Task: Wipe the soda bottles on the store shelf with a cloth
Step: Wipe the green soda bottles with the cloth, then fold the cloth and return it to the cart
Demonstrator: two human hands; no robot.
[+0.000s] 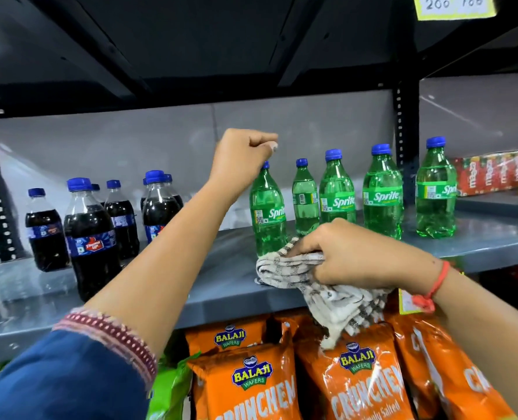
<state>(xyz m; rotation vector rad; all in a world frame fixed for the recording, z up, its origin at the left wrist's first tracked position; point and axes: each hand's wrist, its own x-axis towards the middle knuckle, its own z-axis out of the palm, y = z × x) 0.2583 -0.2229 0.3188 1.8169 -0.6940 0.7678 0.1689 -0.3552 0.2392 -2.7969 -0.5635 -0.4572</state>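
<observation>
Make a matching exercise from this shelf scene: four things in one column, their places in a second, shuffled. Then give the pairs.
Things:
1. white checked cloth
2. leftmost green plastic Sprite bottle
3. dark cola bottles with blue caps
4. orange Balaji wafer bags

Places:
A. below the grey metal shelf
B. left part of the shelf
C. bunched in the right hand
D. cap under the left hand

Pairs: 1-C, 2-D, 3-B, 4-A

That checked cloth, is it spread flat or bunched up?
Bunched up. The cloth is crumpled in the right hand, one wad pressed on the shelf edge and a loose end hanging down over the orange snack bags.
</observation>
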